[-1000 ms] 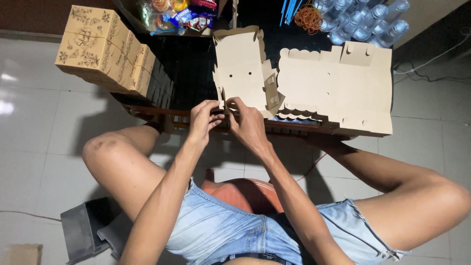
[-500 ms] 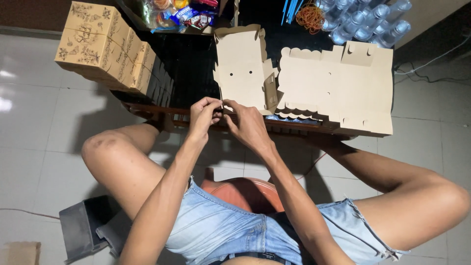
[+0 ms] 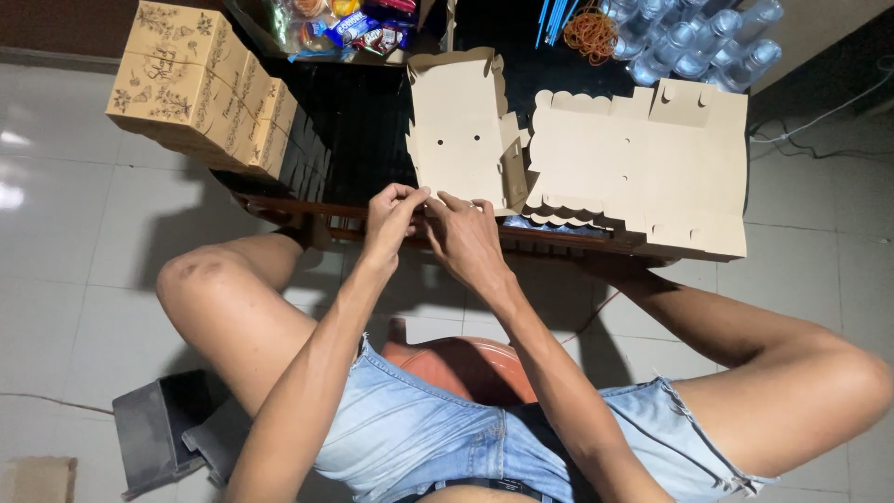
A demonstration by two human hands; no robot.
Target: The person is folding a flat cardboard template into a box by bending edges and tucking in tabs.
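Seated person, seen from above, knees spread, denim shorts, on a reddish stool (image 3: 466, 359). Dark table (image 3: 372, 121) in front of the knees. Both hands meet at the near edge of the table, at the lower edge of a half-folded carton (image 3: 456, 130) of brown card. Left hand (image 3: 391, 219): fingers curled, thumb and forefinger pinched together on the carton's bottom flap. Right hand (image 3: 466, 237): fingers bent and closed down on the same edge, just beside the left, fingertips touching it; exactly what part it grips is hidden by the knuckles. Carton lies flat-backed on the table, its panel with small punched holes facing up, side walls partly raised, scalloped rim at the far end. Just right of it, touching or overlapping, a stack of flat unfolded blanks (image 3: 643, 168) of the same card, scalloped edges, overhanging the table's near edge. Far left corner of the table: a stack of finished boxes (image 3: 200, 88), brown with dark printed ornament. At the far side: a tray of wrapped snacks (image 3: 345, 23), blue straws (image 3: 551, 19), a bunch of orange rubber bands (image 3: 591, 33), and clear plastic bottles (image 3: 689, 42) lying packed together. Pale tiled floor (image 3: 56, 242). Dark grey object (image 3: 158, 428) on the floor by the left thigh; kind unclear.
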